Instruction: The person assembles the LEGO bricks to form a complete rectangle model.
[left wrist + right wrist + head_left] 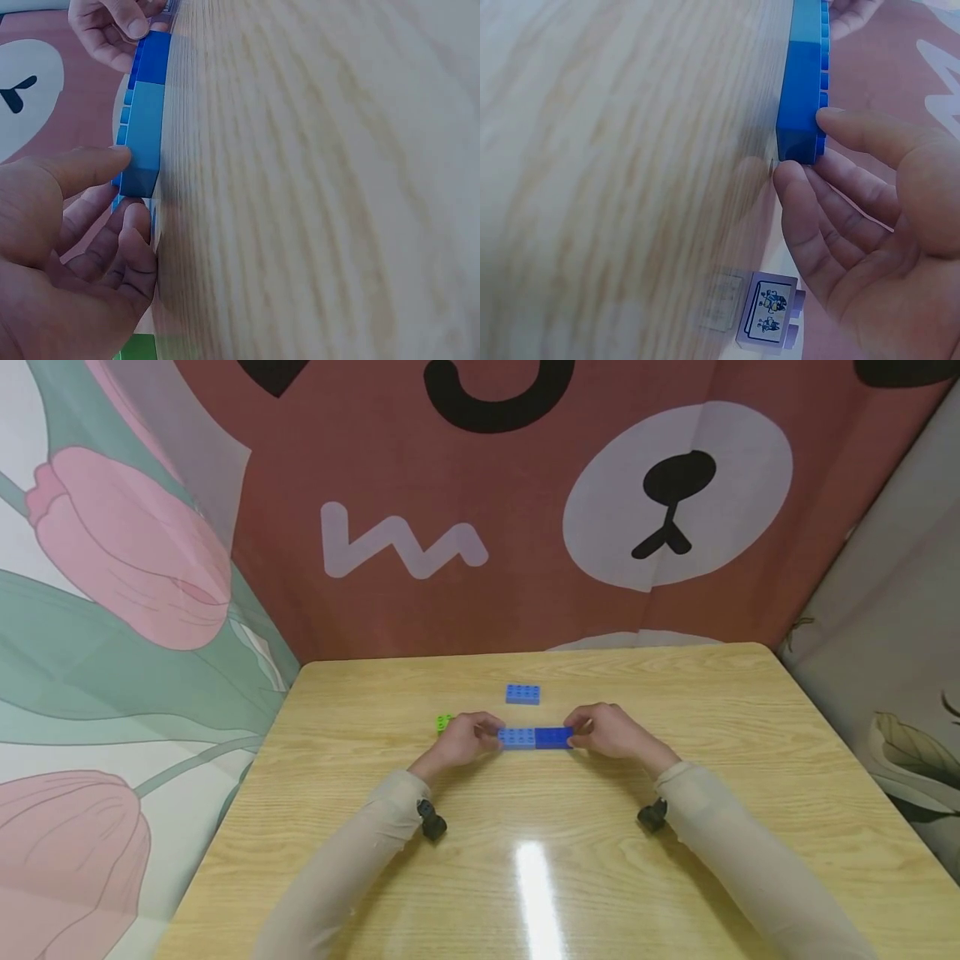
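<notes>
A light blue building block [517, 739] and a dark blue building block [553, 738] lie end to end in a row, studs up, at the table's middle. My left hand [465, 739] holds the outer end of the light blue one, its thumb by the studs in the left wrist view. At the opposite end, my right hand [611, 730] pinches the dark blue block, thumb over the studs and fingers curled by the end face in the right wrist view.
Behind the row sits another blue block [522, 694]. A green block [444, 722] is partly hidden by the left hand. The right wrist view shows a purple block [769, 311] with a printed picture. A printed curtain [420, 610] hangs behind the wooden table [600, 877].
</notes>
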The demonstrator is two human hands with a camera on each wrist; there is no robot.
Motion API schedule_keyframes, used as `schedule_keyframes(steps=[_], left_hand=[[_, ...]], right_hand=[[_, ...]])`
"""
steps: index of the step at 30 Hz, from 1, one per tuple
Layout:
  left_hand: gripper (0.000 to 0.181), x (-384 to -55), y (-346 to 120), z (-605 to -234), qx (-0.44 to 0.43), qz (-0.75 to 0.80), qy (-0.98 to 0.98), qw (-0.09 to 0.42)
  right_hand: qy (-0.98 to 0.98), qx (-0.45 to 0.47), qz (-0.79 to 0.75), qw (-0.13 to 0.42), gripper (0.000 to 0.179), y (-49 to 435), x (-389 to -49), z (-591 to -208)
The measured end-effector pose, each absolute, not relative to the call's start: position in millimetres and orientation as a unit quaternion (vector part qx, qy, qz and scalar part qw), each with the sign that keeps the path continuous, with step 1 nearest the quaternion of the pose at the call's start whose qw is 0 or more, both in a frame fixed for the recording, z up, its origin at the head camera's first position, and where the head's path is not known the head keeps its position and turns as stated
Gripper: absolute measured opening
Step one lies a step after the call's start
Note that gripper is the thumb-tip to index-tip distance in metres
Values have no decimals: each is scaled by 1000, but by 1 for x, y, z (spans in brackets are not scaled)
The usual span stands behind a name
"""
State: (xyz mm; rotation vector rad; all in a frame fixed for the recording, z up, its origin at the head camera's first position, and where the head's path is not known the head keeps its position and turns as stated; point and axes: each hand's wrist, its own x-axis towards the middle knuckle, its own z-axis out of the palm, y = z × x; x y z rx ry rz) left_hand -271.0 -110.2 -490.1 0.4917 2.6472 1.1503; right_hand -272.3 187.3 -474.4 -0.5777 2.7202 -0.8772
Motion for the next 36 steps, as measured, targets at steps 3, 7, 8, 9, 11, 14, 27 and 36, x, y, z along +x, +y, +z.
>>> schedule_keyframes(steps=[3, 7, 8, 9, 11, 14, 27, 36], left_hand=[[26, -271, -110, -490, 167, 387, 901, 105], [26, -270, -110, -489, 164, 388, 901, 106], [26, -270, -110, -489, 163, 390, 900, 107], [26, -270, -110, -489, 163, 391, 899, 108], [26, -269, -110, -489, 161, 394, 898, 110], [26, -269, -111, -490, 157, 397, 897, 114], [28, -270, -110, -491, 153, 396, 897, 120], [27, -270, -112, -494, 157, 400, 895, 118]], right_hand=[[927, -198, -299, 112, 28, 187, -272, -474], [927, -196, -298, 112, 28, 187, -272, -474], [928, -195, -298, 111, 28, 187, -272, -474], [928, -195, -297, 112, 28, 187, -272, -474], [928, -194, -297, 113, 28, 187, -272, -474], [928, -194, -296, 114, 28, 187, -271, -474], [924, -183, -315, 117, 33, 186, -276, -469], [927, -175, -321, 84, 33, 178, -289, -468]])
